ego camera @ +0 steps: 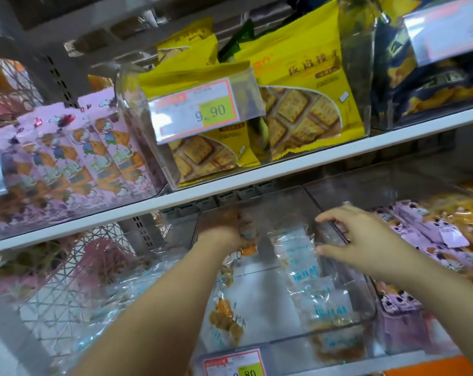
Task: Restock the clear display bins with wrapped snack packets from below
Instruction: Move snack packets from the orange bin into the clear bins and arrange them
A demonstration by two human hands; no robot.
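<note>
Currently, lower shelf: left hand (221,226) reaches to the back of the clear display bin (365,302), fingers curled round a snack packet (246,229), blurred behind the bin wall. Right hand (360,237) is over the bin's right wall, fingers straight and spread, gripping nothing. Loose packets (303,261) lie on the bin floor; their blue print is unreadable. Upper price tag (200,109) on the bin of yellow biscuit bags (303,85) reads "9.90". Lower price tag (234,363) is cut off, showing "80".
</note>
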